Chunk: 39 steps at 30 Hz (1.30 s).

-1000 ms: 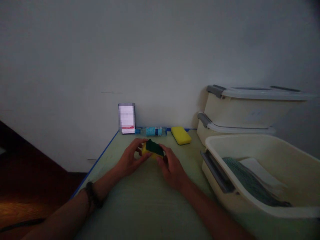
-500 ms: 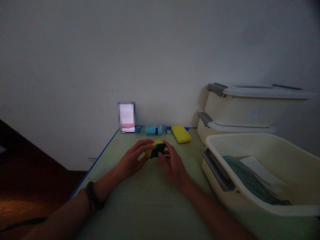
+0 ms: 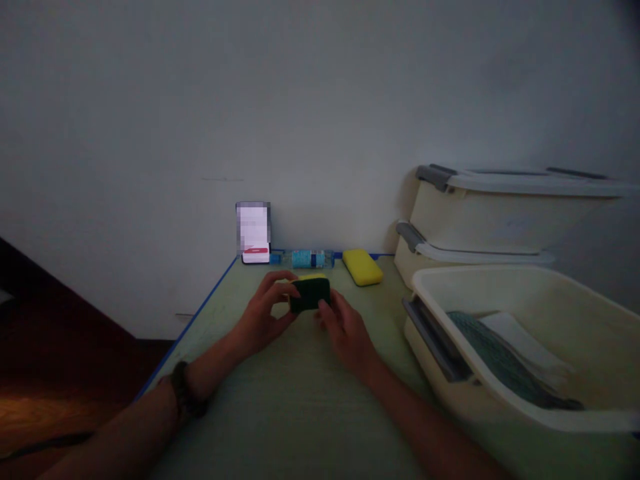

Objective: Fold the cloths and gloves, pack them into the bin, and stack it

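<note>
A small yellow sponge with a dark green scouring side (image 3: 311, 296) is held over the middle of the table, its green face turned toward me. My left hand (image 3: 263, 310) grips its left end, fingers over the top and front. My right hand (image 3: 345, 327) pinches its lower right corner with the thumb in front; the other fingers are partly hidden behind it. Beyond lies another, larger yellow sponge (image 3: 363, 267), flat near the wall. To its left a clear plastic bottle with a blue label (image 3: 307, 259) rests on its side.
A lit phone (image 3: 254, 230) leans upright against the wall at the table's back left corner. On the right stands an open cream bin (image 3: 430, 283) holding a green mesh cloth (image 3: 500, 360) and a white piece (image 3: 525, 343). Lidded boxes (image 3: 490, 217) are stacked behind it.
The sponge has gone from twisted and bent to flat, its green side now squarely facing me. My right fingers have slid down from its top edge to the lower right corner.
</note>
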{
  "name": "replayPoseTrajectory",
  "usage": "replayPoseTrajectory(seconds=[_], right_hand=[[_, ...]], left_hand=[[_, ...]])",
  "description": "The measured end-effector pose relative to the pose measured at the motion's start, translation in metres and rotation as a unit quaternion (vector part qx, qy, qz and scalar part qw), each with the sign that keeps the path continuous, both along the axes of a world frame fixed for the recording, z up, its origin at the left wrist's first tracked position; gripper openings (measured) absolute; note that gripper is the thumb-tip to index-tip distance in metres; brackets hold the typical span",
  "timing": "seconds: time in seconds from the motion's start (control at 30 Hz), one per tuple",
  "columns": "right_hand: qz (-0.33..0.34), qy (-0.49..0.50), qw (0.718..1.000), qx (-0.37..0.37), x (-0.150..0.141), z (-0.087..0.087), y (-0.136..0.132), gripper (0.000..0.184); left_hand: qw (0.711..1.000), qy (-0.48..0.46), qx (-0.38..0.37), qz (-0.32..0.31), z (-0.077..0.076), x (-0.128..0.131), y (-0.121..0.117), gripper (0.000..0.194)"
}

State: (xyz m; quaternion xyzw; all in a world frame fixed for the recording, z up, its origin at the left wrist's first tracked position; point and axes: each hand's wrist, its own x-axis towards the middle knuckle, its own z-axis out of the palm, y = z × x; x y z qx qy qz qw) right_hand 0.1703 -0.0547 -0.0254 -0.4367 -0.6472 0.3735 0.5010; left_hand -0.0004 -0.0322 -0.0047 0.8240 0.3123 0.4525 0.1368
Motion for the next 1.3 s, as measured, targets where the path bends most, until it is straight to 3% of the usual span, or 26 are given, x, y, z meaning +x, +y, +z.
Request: replayPoseTrajectory(seconds=[0.13,0.33,0.6,0.87,1.07,1.3], right_hand=[[-0.032,0.005,0.999,-0.007,0.0009,-0.0015,-0.0002,0.030],[-0.068,-0.038,0.991,0.107,-0.0023,-0.0039,-0.0037,0.025],[-0.071,-0.056,0.980,0.175,-0.0024,-0.0008,-0.0052,0.033],[-0.080,-0.042,0.984,0.151,-0.0047,-0.0019,-0.0061,0.037],[-0.094,-0.058,0.981,0.162,-0.0024,-0.0019,-0.0039,0.028],[-0.098,-0.088,0.976,0.173,-0.0025,-0.0024,-0.0051,0.025]], left_hand=[[0.999,0.038,-0.004,-0.019,0.0024,-0.0013,-0.0020,0.029],[0.999,0.007,0.031,0.023,-0.0002,-0.0011,0.0034,0.036],[0.996,0.059,0.056,0.031,0.0017,-0.0004,0.0005,0.040],[0.997,0.066,0.036,0.004,0.0012,-0.0005,0.0003,0.030],[0.998,0.062,-0.022,0.018,-0.0038,-0.0010,-0.0004,0.028],[0.994,0.103,-0.042,0.015,-0.0010,-0.0033,-0.0024,0.021]])
